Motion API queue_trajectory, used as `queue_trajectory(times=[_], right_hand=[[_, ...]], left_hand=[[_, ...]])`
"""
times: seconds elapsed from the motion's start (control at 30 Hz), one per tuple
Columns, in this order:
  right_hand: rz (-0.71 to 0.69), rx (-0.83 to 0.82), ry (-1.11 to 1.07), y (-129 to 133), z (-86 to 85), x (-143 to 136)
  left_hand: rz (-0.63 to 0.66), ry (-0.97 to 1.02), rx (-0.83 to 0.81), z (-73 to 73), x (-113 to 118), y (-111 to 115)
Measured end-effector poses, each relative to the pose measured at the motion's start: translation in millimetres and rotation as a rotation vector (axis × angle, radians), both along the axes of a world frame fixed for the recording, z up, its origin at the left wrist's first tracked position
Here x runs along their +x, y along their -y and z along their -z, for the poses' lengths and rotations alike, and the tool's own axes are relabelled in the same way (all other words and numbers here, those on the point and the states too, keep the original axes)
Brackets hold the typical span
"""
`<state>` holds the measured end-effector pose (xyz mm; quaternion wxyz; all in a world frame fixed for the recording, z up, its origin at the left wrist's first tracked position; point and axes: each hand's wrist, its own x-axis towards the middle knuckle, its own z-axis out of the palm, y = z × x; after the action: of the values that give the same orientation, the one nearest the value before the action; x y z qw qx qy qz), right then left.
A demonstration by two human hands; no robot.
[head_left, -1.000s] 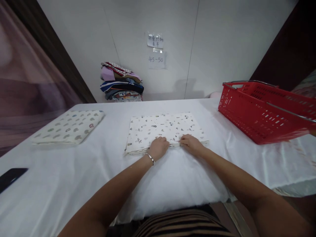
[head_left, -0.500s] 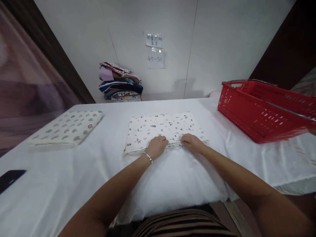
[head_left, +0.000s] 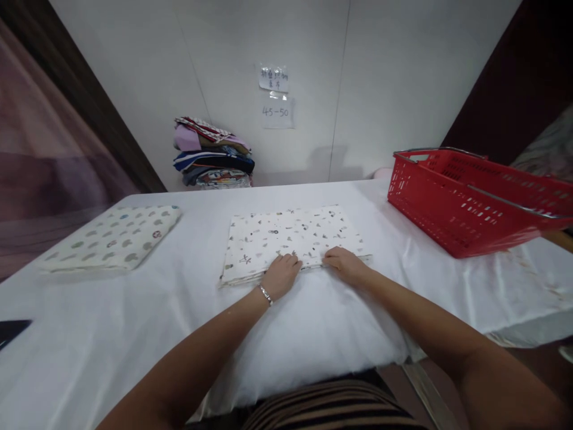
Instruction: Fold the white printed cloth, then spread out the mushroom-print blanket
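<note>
A folded white cloth with small grey and brown prints lies flat on the white-covered table, its layered edge toward me. My left hand, with a silver bracelet at the wrist, grips that near edge left of its middle, fingers curled over the top. A short gap to the right, my right hand pinches the same edge, thumb tucked out of sight beneath. Off to the left lies a second folded cloth, cream with grey mushroom-like shapes, touched by neither hand.
A red plastic basket with metal handles stands at the table's right. Against the wall behind the table rises a stack of folded fabrics. A dark flat object lies at the left edge. The table's white cover is slightly wrinkled.
The view has shifted slightly, so everything sits a little further left. Both hands keep nearly the same hold on the near edge of the printed cloth.
</note>
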<state>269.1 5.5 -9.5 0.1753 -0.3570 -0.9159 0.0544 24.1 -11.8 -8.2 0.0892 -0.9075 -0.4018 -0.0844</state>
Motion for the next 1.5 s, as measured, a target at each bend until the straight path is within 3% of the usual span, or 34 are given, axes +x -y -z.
queue_trajectory(times=[0.23,0.43,0.53,0.63,0.7,0.9,1.07,1.17,1.23,1.33,1.43,1.5], right_hand=[[0.024,0.052,-0.031,10.2,4.8,14.2],[0.161,0.111,-0.137,11.2,10.1,63.9],[0.472,0.048,-0.294,11.6,3.9,89.8],[0.833,-0.220,-0.373,8.7,-1.8,103.1],[0.922,-0.397,-0.357,3.5,-2.7,104.2],[1.016,-0.613,-0.274,-18.2,-8.3,90.4],[0.983,-0.679,-0.277,-20.2,-25.9,69.0],[0.946,-0.737,-0.360,-19.1,-25.5,63.4],[0.924,-0.820,-0.474,-19.2,-20.8,67.2],[0.899,-0.960,-0.811,-16.6,-14.0,84.6],[0.884,-0.948,-0.936,-8.7,-6.2,109.3],[0.963,-0.939,-0.869,-3.5,4.4,124.6]], left_hand=[[0.005,0.033,0.017,1.8,-6.9,2.4],[0.020,0.048,-0.038,3.3,-9.4,-3.8],[0.026,0.034,-0.061,2.3,-10.9,-4.2],[0.028,0.043,-0.077,1.6,-11.6,-3.0],[0.026,0.054,-0.086,1.7,-11.7,-2.6],[0.047,0.092,-0.095,3.3,-13.8,-3.9],[0.012,0.110,-0.152,0.1,-10.9,4.1],[-0.049,0.062,-0.123,-0.2,-4.6,7.6],[-0.116,0.021,-0.086,0.1,-1.0,8.0],[-0.170,-0.009,-0.060,-0.5,1.6,9.4],[-0.112,-0.003,-0.039,-0.4,2.9,14.7],[-0.037,-0.004,-0.012,1.4,4.6,19.9]])
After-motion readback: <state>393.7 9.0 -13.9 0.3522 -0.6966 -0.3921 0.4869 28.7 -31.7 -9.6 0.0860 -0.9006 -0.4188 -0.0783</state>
